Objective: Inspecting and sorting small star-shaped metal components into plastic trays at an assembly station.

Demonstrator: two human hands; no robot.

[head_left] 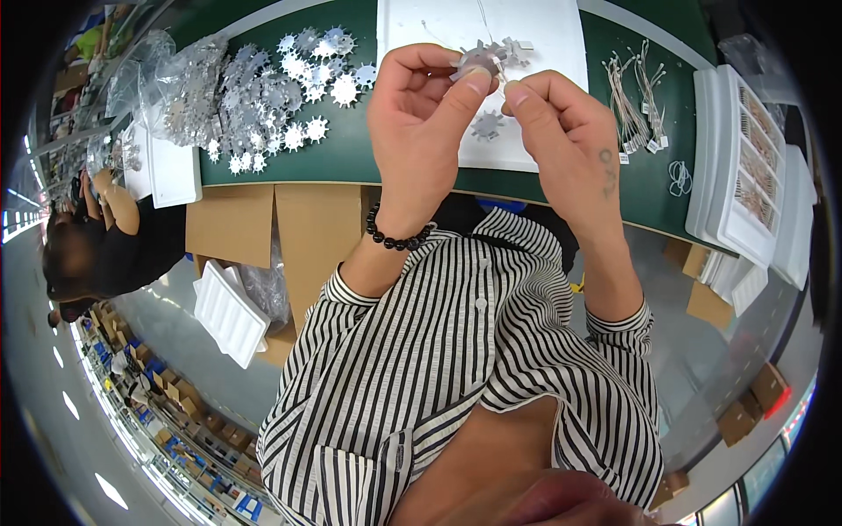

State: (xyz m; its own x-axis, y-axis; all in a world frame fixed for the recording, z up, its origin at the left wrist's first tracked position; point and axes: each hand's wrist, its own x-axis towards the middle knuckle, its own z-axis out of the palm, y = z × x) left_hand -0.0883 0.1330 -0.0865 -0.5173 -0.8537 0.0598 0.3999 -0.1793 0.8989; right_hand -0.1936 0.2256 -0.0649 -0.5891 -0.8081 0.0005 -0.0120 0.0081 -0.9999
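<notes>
Over a white board (438, 17), my left hand (421, 123) pinches a grey toothed metal disc (478, 57) between thumb and fingers. My right hand (570, 131) meets it at the disc's edge, thumb and finger closed on the end of a thin cable (502, 74); fingers partly hide that end. A second toothed disc (516, 54) shows just behind the held one. Below the hands, another toothed disc (488, 125) lies flat on the board. Thin wires run across the board's far part.
Left on the green table (342, 158) lie many loose toothed discs (307, 79) and bagged ones (189, 96). On the right are bundled cables (636, 105), a coiled cable (680, 178) and a white foam tray (745, 167) of parts. Cardboard boxes (320, 254) stand below; a person (114, 228) is at left.
</notes>
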